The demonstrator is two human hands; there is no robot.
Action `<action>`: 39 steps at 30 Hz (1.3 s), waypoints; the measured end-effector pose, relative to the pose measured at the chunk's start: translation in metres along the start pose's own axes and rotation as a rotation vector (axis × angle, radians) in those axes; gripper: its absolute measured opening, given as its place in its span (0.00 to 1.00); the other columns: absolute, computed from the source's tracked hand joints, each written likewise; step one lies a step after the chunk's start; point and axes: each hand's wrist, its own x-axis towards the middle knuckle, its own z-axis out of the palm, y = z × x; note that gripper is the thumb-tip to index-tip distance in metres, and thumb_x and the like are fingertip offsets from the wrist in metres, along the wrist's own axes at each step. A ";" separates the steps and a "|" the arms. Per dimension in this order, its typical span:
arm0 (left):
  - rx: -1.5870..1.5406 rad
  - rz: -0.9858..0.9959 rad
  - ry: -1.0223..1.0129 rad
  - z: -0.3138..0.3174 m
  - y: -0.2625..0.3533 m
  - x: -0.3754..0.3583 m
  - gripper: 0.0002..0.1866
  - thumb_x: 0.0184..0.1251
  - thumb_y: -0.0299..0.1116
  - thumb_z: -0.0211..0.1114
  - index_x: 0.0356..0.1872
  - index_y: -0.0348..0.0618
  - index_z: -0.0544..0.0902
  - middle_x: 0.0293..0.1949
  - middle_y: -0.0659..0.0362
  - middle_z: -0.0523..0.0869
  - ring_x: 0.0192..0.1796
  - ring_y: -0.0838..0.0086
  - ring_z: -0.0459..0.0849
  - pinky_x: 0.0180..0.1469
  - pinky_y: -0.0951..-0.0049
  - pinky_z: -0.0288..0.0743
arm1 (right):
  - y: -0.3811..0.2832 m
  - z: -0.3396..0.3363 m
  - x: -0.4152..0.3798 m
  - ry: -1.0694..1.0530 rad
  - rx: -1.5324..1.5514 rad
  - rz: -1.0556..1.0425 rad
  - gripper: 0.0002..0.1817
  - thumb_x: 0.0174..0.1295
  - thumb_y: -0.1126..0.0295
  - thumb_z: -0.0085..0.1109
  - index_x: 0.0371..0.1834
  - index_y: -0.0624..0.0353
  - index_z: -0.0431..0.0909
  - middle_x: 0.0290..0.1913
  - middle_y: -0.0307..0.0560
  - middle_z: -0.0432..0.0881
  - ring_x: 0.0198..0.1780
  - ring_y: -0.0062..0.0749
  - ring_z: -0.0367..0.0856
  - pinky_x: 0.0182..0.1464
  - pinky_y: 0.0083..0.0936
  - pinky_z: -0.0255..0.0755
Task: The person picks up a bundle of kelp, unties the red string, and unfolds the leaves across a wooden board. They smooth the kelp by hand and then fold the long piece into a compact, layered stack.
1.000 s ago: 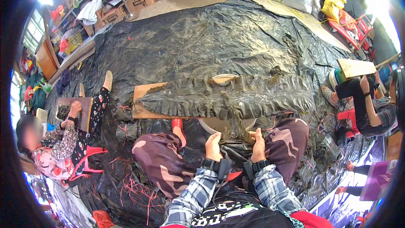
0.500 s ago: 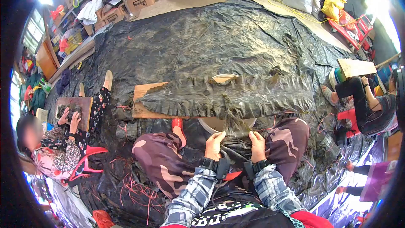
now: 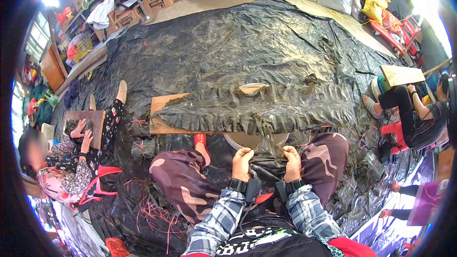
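Observation:
A long, ruffled sheet of dark kelp (image 3: 223, 114) lies across a wooden board (image 3: 158, 107) in front of my knees. Beneath the board a pale bucket (image 3: 232, 142) shows part of its rim. One bunched piece of kelp hangs from the near edge of the sheet towards my lap. My left hand (image 3: 242, 163) pinches the left side of this piece between thumb and fingers. On its right side, my right hand (image 3: 292, 163) is likewise closed on it. Between the hands the piece is gathered and folded; its lower end is hard to make out.
Black plastic sheeting (image 3: 200, 47) covers the floor. Pink strings (image 3: 152, 216) lie at the lower left. A person's hands (image 3: 84, 135) work over a board at the left. Another person (image 3: 419, 107) sits at the right near a board (image 3: 402, 76). Boxes (image 3: 159, 0) and bags stand behind.
The kelp between my hands has gone from spread to gathered and narrower, with a darker fold across it. Both hands stay almost in place. The left person's hands have shifted slightly.

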 end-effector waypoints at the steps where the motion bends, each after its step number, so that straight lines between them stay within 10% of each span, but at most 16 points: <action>1: -0.025 -0.024 0.002 0.003 0.002 -0.003 0.04 0.64 0.25 0.64 0.39 0.42 0.79 0.34 0.60 0.82 0.35 0.73 0.82 0.38 0.72 0.78 | -0.006 0.004 -0.003 0.000 0.000 0.000 0.05 0.61 0.76 0.50 0.35 0.59 0.78 0.34 0.33 0.77 0.39 0.20 0.74 0.47 0.16 0.65; 6: -0.057 -0.063 -0.064 0.005 0.009 -0.005 0.09 0.67 0.28 0.61 0.46 0.38 0.80 0.36 0.59 0.84 0.37 0.73 0.83 0.40 0.72 0.79 | -0.031 0.025 -0.016 -0.084 0.130 0.329 0.13 0.63 0.60 0.57 0.37 0.60 0.81 0.37 0.34 0.80 0.42 0.19 0.76 0.49 0.17 0.66; 9: -0.138 -0.196 -0.062 0.015 0.022 -0.012 0.11 0.68 0.30 0.61 0.47 0.36 0.81 0.38 0.57 0.86 0.38 0.72 0.84 0.41 0.72 0.79 | -0.023 0.022 -0.015 -0.136 -0.260 0.140 0.15 0.64 0.58 0.59 0.37 0.61 0.81 0.38 0.35 0.82 0.40 0.20 0.77 0.47 0.18 0.68; 27: -0.064 -0.055 0.012 -0.001 0.000 0.000 0.05 0.68 0.29 0.62 0.36 0.38 0.80 0.32 0.59 0.84 0.33 0.72 0.83 0.39 0.71 0.78 | -0.014 0.018 -0.012 -0.094 -0.072 -0.025 0.06 0.54 0.81 0.56 0.34 0.59 0.77 0.32 0.32 0.76 0.37 0.16 0.71 0.44 0.14 0.63; 39: -0.082 -0.116 -0.114 0.008 0.016 -0.009 0.07 0.65 0.28 0.61 0.42 0.39 0.80 0.36 0.59 0.84 0.37 0.73 0.83 0.41 0.71 0.78 | -0.024 0.025 -0.016 -0.156 -0.031 0.321 0.13 0.63 0.64 0.58 0.43 0.63 0.82 0.39 0.37 0.82 0.42 0.18 0.75 0.49 0.20 0.66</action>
